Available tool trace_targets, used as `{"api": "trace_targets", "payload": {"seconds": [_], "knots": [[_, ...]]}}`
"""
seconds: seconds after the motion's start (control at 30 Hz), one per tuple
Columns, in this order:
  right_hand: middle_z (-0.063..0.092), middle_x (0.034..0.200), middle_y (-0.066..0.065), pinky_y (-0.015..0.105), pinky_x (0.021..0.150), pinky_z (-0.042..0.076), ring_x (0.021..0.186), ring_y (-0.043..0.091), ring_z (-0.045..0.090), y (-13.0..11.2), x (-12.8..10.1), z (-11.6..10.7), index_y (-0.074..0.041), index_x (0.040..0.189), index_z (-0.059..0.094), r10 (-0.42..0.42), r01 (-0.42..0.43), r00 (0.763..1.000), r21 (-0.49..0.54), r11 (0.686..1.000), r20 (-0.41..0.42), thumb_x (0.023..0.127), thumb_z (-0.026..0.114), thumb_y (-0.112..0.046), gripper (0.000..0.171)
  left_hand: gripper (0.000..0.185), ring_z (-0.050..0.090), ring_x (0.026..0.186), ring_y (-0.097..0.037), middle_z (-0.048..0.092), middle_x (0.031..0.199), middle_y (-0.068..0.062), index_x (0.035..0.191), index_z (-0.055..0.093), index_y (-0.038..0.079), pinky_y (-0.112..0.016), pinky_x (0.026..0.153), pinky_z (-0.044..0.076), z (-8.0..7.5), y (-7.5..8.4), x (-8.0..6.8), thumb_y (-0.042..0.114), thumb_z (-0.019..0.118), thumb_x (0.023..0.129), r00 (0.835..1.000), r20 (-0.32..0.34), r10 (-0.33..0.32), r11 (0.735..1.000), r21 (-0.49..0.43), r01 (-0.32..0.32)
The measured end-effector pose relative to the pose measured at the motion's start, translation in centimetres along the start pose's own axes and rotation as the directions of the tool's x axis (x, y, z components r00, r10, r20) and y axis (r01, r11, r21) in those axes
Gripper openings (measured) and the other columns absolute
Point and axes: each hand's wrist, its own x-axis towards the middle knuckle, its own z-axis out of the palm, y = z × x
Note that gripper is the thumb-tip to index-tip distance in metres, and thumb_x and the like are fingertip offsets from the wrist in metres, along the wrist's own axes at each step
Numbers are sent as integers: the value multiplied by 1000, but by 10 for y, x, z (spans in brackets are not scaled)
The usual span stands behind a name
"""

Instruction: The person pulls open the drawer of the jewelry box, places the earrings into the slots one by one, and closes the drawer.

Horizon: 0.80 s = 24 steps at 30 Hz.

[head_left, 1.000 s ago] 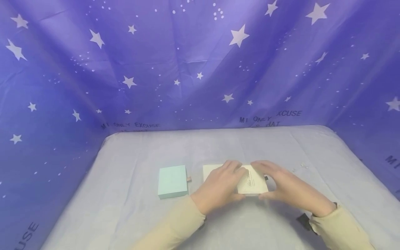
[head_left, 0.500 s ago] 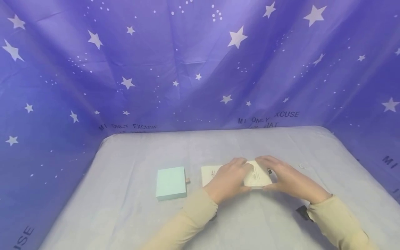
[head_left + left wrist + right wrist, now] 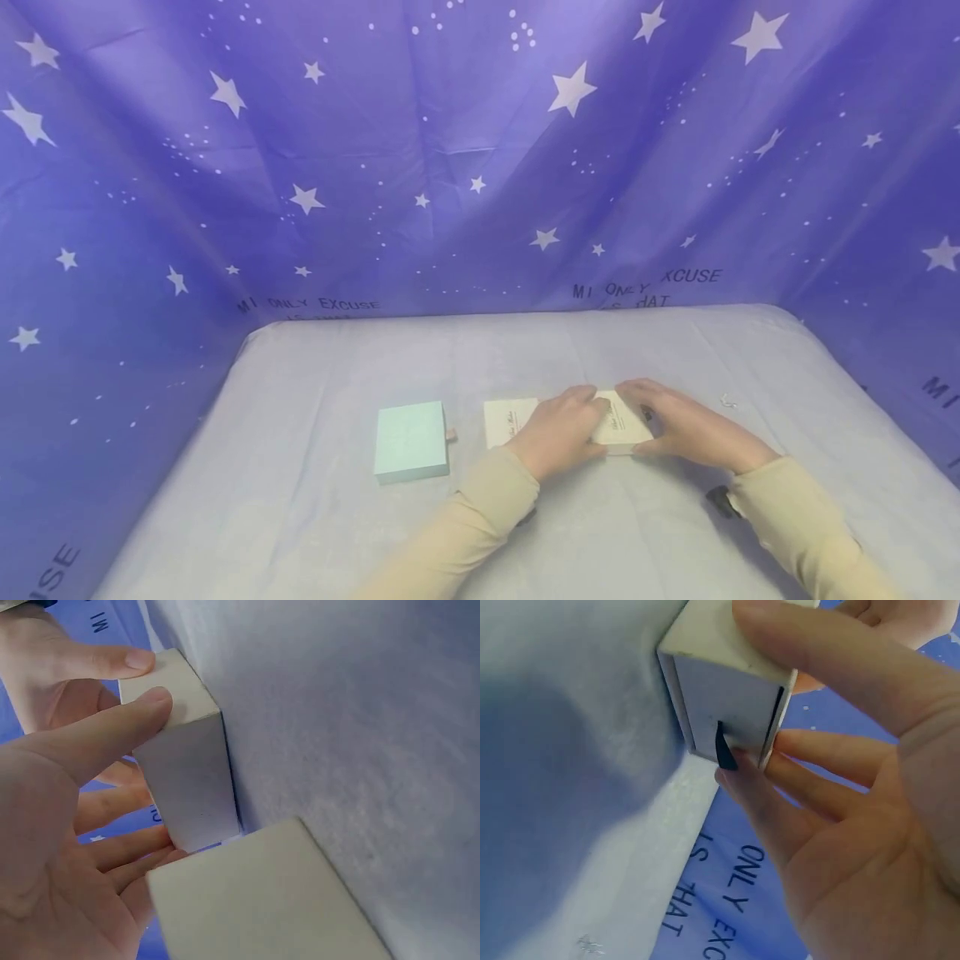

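Both hands hold a small cream drawer box [image 3: 622, 427] just above the pale table cloth [image 3: 337, 525]. My left hand [image 3: 588, 427] grips its left end, thumb on the near side and fingers on the far side [image 3: 161, 701]. My right hand [image 3: 643, 432] grips the right end, thumb along the near edge. In the right wrist view that end of the cream box [image 3: 731, 705] shows a black pull tab [image 3: 724, 746], with my fingertips beside it. A second cream box [image 3: 508, 421] lies flat just left of my left hand [image 3: 90, 825].
A mint green box [image 3: 411, 440] with a small tab on its right side lies farther left. A tiny pale item [image 3: 726, 402] lies on the cloth to the right. A purple starred curtain [image 3: 480, 167] closes off the back and both sides.
Both hands have carried the cream box slightly away from me. My left hand has moved right, uncovering more of the second cream box.
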Motion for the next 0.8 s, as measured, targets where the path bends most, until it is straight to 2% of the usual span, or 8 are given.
{"api": "trace_targets", "payload": {"seconds": [0.2,0.43,0.57,0.67,0.8], "knots": [[57,132,24,59,102,42,119,42,56,3,2,0,8,134,51,21,-22,999,28,999,34,71,86,-21,78,50,58,117,-13,63,124,-2,125,63,13,-23,92,51,1,0,2,38,77,84,1000,22,-18,1000,-19,18],[55,133,24,58,101,44,118,41,56,1,1,-1,8,134,51,6,-7,999,27,1000,40,70,86,-20,78,50,59,112,-12,63,120,0,124,63,14,-22,91,51,2,0,1,40,77,84,1000,20,-21,1000,-21,21],[51,137,26,60,104,40,124,45,51,-4,1,0,9,137,47,7,-9,999,37,999,36,71,87,-25,84,56,56,122,-16,60,131,-4,129,58,14,-27,104,46,2,-2,-1,43,76,84,999,27,-25,999,-21,26],[49,138,29,63,105,37,127,49,46,-9,3,1,11,139,43,-3,2,1000,23,1000,19,72,87,-30,90,67,49,134,-21,53,143,-8,137,53,11,-32,114,37,1,-5,-4,47,74,84,999,33,-36,999,-21,37],[49,139,30,63,107,35,129,49,45,-15,8,2,11,140,41,-15,15,1000,-12,1000,-3,74,85,-32,90,74,48,135,-22,53,142,-8,140,50,10,-34,115,36,-4,-14,-12,52,73,84,999,10,-49,998,-29,49]]}}
